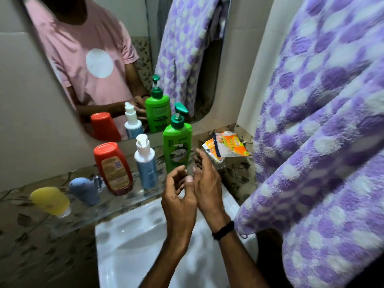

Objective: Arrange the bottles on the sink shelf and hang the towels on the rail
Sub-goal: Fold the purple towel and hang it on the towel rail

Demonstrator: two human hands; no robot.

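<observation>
Glass shelf (128, 201) above the white basin (133, 246), with five containers in a row: yellow squat bottle (50, 201) lying tilted at far left, blue-grey rounded bottle (85, 190) next, then red flip-cap bottle (113, 168) inverted on its cap, white-and-blue pump bottle (145, 163) upright, tall green pump bottle (177, 145) upright at the right end. Beyond it, just beside — crumpled orange-and-white plastic packet (225, 146). Left hand (178, 196) and right hand (204, 181) both half open, fingers loosely curled, holding nothing, hovering close together just in front of the green bottle. Purple-and-white dotted fleece towel (322, 132) draped at right; rail not in view, so cannot tell whether properly hung. Bottle step apparently near its end — probably only the tilted yellow one left to stand upright, calling for a reach across to far left.
</observation>
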